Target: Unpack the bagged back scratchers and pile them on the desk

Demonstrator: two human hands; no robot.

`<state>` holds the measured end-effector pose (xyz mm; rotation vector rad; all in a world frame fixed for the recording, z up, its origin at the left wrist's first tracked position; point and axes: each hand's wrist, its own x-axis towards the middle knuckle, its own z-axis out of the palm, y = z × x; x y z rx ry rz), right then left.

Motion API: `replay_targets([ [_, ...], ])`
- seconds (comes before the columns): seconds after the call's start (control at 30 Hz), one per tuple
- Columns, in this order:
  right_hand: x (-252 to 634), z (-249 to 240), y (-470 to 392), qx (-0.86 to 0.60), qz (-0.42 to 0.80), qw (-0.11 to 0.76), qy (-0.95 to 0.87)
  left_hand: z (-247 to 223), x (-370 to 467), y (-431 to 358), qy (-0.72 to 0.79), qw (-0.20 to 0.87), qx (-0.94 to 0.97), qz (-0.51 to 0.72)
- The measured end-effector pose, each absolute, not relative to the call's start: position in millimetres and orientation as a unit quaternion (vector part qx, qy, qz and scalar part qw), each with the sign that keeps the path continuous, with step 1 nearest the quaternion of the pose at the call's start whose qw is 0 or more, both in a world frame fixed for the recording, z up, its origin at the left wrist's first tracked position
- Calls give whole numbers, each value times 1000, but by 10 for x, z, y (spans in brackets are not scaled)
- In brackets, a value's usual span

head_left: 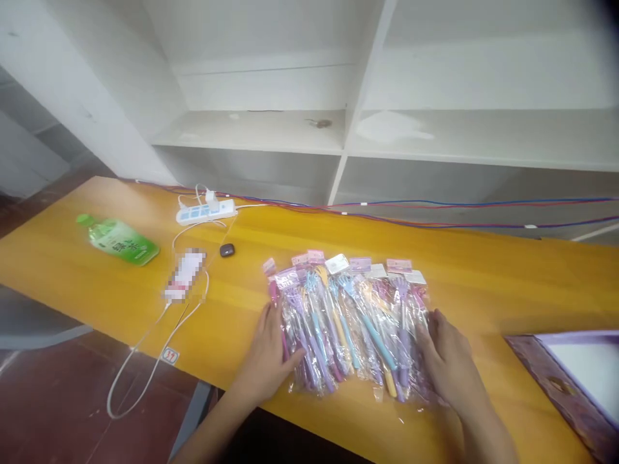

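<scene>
A pile of back scratchers (pixel 348 328) in clear plastic sleeves lies on the yellow table. Small hand-shaped heads and purple, blue and orange handles show through the plastic. Paper header cards (pixel 337 263) line the far end of the pile. My left hand (pixel 271 351) grips the pile's left side, its thumb laid over the nearest sleeves. On the right side, my right hand (pixel 447 351) closes against the pile, thumb toward it and fingers curled at the edge. Between them, both hands hold the pile from its two sides. Some fingertips are hidden.
On the wooden table (pixel 232 290) are a green-capped bottle (pixel 120 240), a charging phone (pixel 185 276), a small black case (pixel 227 249) and a power strip (pixel 207 211). Cables (pixel 343 211) run along white shelving (pixel 261 132). A purple-edged box (pixel 556 380) sits right.
</scene>
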<state>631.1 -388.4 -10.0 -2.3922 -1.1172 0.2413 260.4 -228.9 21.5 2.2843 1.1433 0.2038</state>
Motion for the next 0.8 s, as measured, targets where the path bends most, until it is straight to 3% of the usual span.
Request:
replay_targets([
  [0.17, 5566, -133, -3814, -878, 60, 193, -433, 189, 2946, -1955, 339, 258, 904, 44],
  [0.3, 5303, -130, -3785, -892, 56, 200, -401, 102, 3232, -1791, 297, 231, 925, 49],
  [0.8, 6138, -44, -3993, -904, 59, 190, -380, -87, 4486, -2337, 273, 222, 925, 147],
])
